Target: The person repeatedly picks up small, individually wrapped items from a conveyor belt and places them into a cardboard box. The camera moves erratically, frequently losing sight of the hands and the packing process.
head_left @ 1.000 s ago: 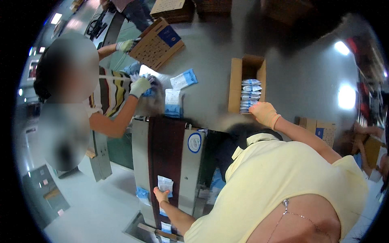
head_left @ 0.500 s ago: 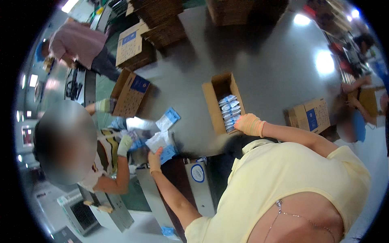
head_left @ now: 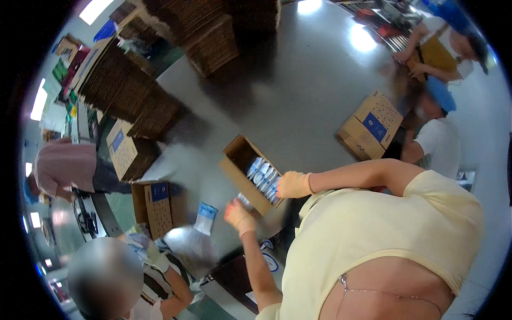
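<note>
An open cardboard box point(head_left: 234, 160) stands on the grey floor, with several white-and-blue packets point(head_left: 262, 176) stacked in it. My left hand point(head_left: 238, 215), in a pale orange glove, is just below the box's near corner and holds a small white-and-blue packet point(head_left: 244, 201) against that edge. My right hand point(head_left: 293, 185), also gloved, rests on the near end of the box beside the stacked packets. Its fingers are curled and hidden, so I cannot tell whether it grips anything.
A blue-and-white packet point(head_left: 205, 216) lies on the floor to the left. A gloved co-worker point(head_left: 154, 258) sits at lower left beside brown cartons point(head_left: 157, 205). Flat cardboard stacks point(head_left: 138, 90) fill the upper left. Another carton point(head_left: 370, 125) and more people point(head_left: 434, 138) are at right.
My left hand came from the packets near the co-worker over to the open box, carrying a packet. My right hand stayed at the box. The view swung, and the box is now nearer the centre.
</note>
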A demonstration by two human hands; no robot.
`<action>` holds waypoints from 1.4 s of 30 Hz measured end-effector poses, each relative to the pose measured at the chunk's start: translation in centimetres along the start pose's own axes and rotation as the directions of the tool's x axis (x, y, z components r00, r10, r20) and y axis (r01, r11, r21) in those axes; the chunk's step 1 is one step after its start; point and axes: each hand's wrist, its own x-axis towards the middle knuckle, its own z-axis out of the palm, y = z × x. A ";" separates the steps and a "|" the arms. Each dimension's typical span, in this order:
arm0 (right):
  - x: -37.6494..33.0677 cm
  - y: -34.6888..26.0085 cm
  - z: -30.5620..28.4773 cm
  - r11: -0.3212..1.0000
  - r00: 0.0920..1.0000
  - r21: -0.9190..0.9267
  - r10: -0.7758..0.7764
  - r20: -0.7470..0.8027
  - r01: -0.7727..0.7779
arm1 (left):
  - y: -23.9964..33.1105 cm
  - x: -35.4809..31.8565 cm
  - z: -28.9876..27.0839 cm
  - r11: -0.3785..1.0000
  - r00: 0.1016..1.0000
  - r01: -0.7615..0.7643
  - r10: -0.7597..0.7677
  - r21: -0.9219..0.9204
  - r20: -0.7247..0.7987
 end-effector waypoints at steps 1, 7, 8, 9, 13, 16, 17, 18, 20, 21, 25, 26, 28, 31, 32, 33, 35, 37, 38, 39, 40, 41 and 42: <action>0.6 -0.4 -0.1 0.999 0.999 -0.014 -0.036 0.004 0.036 | -0.5 1.2 4.2 0.903 0.974 0.224 -0.220 -0.367 0.053; -0.1 -0.6 -0.1 0.993 0.996 -0.080 0.085 0.022 -0.083 | -0.8 2.8 -5.0 0.874 0.963 0.194 -0.255 -0.445 -0.081; -0.2 -1.0 0.0 0.996 0.997 -0.074 0.048 -0.063 -0.052 | -2.5 2.2 -6.2 0.729 0.932 0.134 -0.322 -0.671 -0.164; -0.1 -1.0 0.0 0.996 0.997 -0.058 0.062 -0.056 -0.065 | -3.2 3.2 -6.8 0.341 0.926 -0.169 -0.266 -0.925 -0.268; -0.3 -0.5 0.7 0.999 0.989 -0.007 0.037 -0.145 -0.039 | -1.3 6.2 -10.0 -0.098 0.879 -0.474 0.010 -0.875 -0.478; 1.7 -0.8 1.2 0.999 0.997 0.014 -0.042 -0.066 0.043 | 2.1 6.8 -6.9 -0.209 0.970 -0.236 -0.107 -0.949 -0.218; 1.7 -0.6 1.2 0.999 0.997 -0.010 -0.033 -0.068 0.033 | 4.0 7.4 -5.9 -0.255 0.985 -0.155 -0.115 -0.954 -0.129; 1.5 -0.6 1.3 0.999 0.997 -0.029 -0.020 -0.071 0.018 | 5.7 8.2 -4.4 0.220 0.944 -0.245 -0.166 -0.944 -0.283; 1.3 -0.3 1.7 0.999 0.998 -0.030 0.019 -0.052 -0.020 | 8.7 8.5 -5.1 0.720 0.968 -0.052 -0.134 -0.692 -0.212; 1.0 0.0 1.7 0.999 0.998 -0.022 0.031 -0.058 -0.032 | 9.6 8.3 -7.0 0.746 0.973 -0.072 -0.092 -0.662 -0.210; 0.3 -0.4 0.7 0.996 0.992 0.011 0.094 -0.083 -0.094 | 9.1 7.6 -8.5 0.860 0.929 -0.313 0.189 -0.403 -0.319; 0.7 -1.0 0.7 0.995 0.992 0.023 0.101 -0.071 -0.100 | 8.1 6.7 -7.6 0.913 0.913 -0.352 0.287 -0.207 -0.290; 1.1 -1.9 -0.6 0.989 0.990 0.092 0.119 -0.080 -0.111 | 6.6 6.5 -6.9 0.930 0.922 -0.367 0.363 -0.002 -0.136; -2.4 0.2 1.2 0.942 0.926 0.184 0.315 -0.207 -0.279 | 9.4 8.9 -7.4 0.615 0.802 -0.596 0.418 -0.517 -0.428; 0.4 -0.4 0.3 0.975 0.948 0.162 0.191 -0.255 -0.152 | 4.7 5.3 -9.6 0.755 0.867 -0.408 0.144 -0.513 -0.477; -0.1 0.5 0.2 0.970 0.930 0.179 0.212 -0.300 -0.163 | 4.6 3.7 -10.8 0.740 0.880 -0.333 0.021 -0.585 -0.475; -6.0 3.5 1.9 0.862 0.810 0.241 0.503 -0.301 -0.446 | 8.5 4.2 -9.5 0.672 0.910 -0.340 0.058 -0.658 -0.411; -8.0 6.5 1.7 0.798 0.718 0.256 0.602 -0.350 -0.545 | 6.0 3.1 -6.1 0.693 0.931 -0.311 0.084 -0.651 -0.356; -8.6 8.8 0.5 0.775 0.670 0.303 0.632 -0.390 -0.555 | 4.9 2.2 -4.8 0.707 0.939 -0.303 0.104 -0.639 -0.329; -10.4 11.8 0.3 0.723 0.592 0.305 0.687 -0.422 -0.621 | 6.0 2.0 -4.0 0.692 0.943 -0.318 0.162 -0.648 -0.290; -13.0 13.6 -2.8 0.651 0.529 0.303 0.750 -0.397 -0.696 | 7.0 1.7 -3.2 0.680 0.945 -0.326 0.217 -0.656 -0.245; -15.7 16.4 -4.2 0.523 0.403 0.357 0.842 -0.360 -0.774 | 8.4 1.7 -2.9 0.662 0.936 -0.347 0.292 -0.664 -0.199; -20.4 20.3 -1.9 0.260 0.139 0.355 0.933 -0.332 -0.898 | 12.4 1.6 -3.4 0.601 0.892 -0.422 0.408 -0.679 -0.193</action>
